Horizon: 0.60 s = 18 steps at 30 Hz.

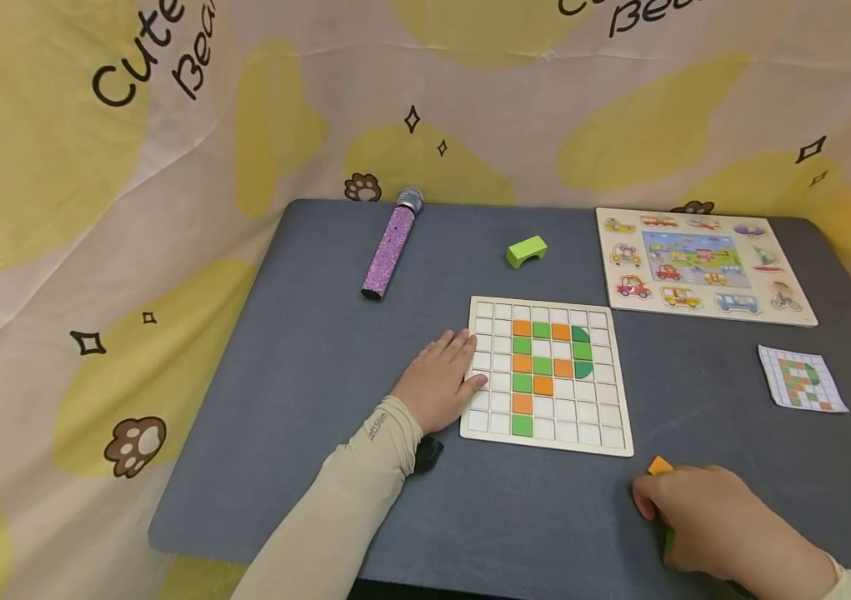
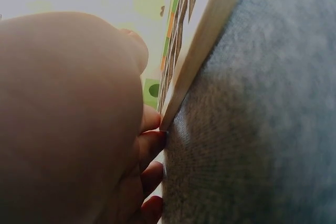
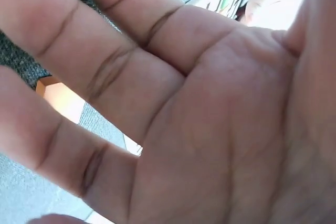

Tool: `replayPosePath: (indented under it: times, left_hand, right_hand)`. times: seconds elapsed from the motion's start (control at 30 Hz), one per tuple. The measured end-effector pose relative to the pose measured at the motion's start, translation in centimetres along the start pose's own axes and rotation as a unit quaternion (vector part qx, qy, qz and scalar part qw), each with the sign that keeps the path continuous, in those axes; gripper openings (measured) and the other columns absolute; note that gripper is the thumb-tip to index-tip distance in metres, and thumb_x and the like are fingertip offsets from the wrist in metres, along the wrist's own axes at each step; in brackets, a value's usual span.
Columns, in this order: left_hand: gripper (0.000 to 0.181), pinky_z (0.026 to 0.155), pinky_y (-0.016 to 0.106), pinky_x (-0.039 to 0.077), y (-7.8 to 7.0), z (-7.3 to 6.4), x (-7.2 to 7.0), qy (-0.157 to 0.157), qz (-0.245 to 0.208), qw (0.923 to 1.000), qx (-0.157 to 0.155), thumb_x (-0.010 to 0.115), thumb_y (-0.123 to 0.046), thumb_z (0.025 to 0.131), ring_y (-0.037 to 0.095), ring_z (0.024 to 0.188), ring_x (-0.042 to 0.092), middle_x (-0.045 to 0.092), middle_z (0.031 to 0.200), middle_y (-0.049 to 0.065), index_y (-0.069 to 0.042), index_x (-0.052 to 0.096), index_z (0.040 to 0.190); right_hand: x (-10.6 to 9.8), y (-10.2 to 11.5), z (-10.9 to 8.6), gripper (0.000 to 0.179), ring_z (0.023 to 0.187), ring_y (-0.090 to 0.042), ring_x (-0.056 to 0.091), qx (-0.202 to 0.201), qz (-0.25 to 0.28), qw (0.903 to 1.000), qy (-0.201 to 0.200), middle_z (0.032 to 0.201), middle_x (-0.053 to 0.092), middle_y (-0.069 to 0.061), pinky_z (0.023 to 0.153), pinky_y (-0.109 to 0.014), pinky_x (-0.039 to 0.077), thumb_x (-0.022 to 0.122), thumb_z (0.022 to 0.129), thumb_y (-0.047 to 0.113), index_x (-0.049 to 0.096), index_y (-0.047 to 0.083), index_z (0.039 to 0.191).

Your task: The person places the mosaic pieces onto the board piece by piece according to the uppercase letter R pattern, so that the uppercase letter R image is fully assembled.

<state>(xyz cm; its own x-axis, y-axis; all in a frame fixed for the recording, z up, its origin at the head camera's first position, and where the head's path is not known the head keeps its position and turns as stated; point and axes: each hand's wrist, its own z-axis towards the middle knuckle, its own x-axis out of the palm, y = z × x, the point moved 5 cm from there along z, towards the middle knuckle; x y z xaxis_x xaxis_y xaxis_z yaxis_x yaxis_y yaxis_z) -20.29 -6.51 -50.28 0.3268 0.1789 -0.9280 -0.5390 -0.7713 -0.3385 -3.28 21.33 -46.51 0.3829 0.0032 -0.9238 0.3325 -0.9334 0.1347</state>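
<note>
My left hand [image 1: 440, 375] lies flat with straight fingers on the left edge of a white gridded wooden board [image 1: 545, 442]. Orange and green tiles on the board form a letter P shape with a slanting leg. In the left wrist view, the fingertips [image 2: 152, 148] touch the board's wooden side [image 2: 197, 45]. Right of the board, my right hand [image 1: 725, 517] is low over the table, above an orange piece [image 1: 660, 465] and a partly covered green piece [image 1: 668, 540]. The right wrist view shows its fingers loosely extended, palm bare, fingertips cut off; an orange block [image 3: 63, 98] appears beyond them.
A small card [image 1: 803, 381] printed with a similar tile pattern lies at the right. Behind it is a vehicle picture puzzle [image 1: 753, 283]. A green arch block [image 1: 526, 250] and a purple glittery microphone [image 1: 390, 254] lie toward the back. Patterned cloth [image 1: 485, 92] hangs behind the grey table [image 1: 282, 375].
</note>
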Motion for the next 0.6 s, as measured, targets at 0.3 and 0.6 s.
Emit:
replayPosePath:
  times: [0.3,0.6]
  left_hand:
    - [0.072,0.132,0.044,0.016,0.1,0.1,0.0,0.005,0.005,1.0000,-0.001,0.038,-0.052,0.115,0.030,0.162,0.017,0.023,0.175,0.010,-0.006,0.026,0.170]
    - [0.072,0.131,0.045,0.017,-0.1,0.1,-0.1,-0.001,0.003,1.0000,0.005,0.039,-0.050,0.115,0.031,0.162,0.019,0.025,0.175,0.011,-0.005,0.028,0.169]
  right_hand:
    - [-2.3,-0.2,1.7,0.044,0.060,-0.001,0.038,-0.018,0.056,0.9979,-0.028,0.071,0.040,0.017,0.056,-0.026,0.034,0.097,0.070,0.019,0.064,0.028,0.097]
    - [-5.6,0.3,5.3,0.045,0.069,-0.004,0.045,-0.028,0.095,0.9900,-0.101,0.082,0.051,0.012,0.058,-0.025,0.040,0.093,0.077,0.013,0.072,0.014,0.117]
